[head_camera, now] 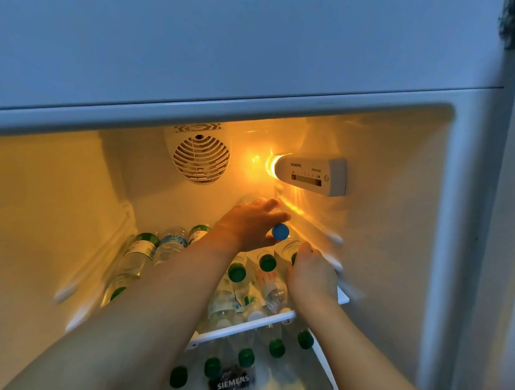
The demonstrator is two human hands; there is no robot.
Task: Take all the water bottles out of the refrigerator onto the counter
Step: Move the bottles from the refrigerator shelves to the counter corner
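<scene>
I look into an open refrigerator lit yellow. Several clear water bottles with green caps lie stacked on the upper glass shelf (243, 324). My left hand (250, 224) reaches deep to the back right and its fingers curl around a bottle with a blue cap (280, 231). My right hand (311, 275) is lower and closer, wrapped over a green-capped bottle (294, 258) at the right end of the stack. Two more green caps (267, 262) show between my hands. More bottles (139, 254) lie along the left wall.
On the lower shelf (309, 382) stand further green-capped bottles (276, 348). A round fan grille (201, 159) and a control box with a lamp (314, 175) sit on the back wall. The fridge's right wall (397, 232) is close to my right hand.
</scene>
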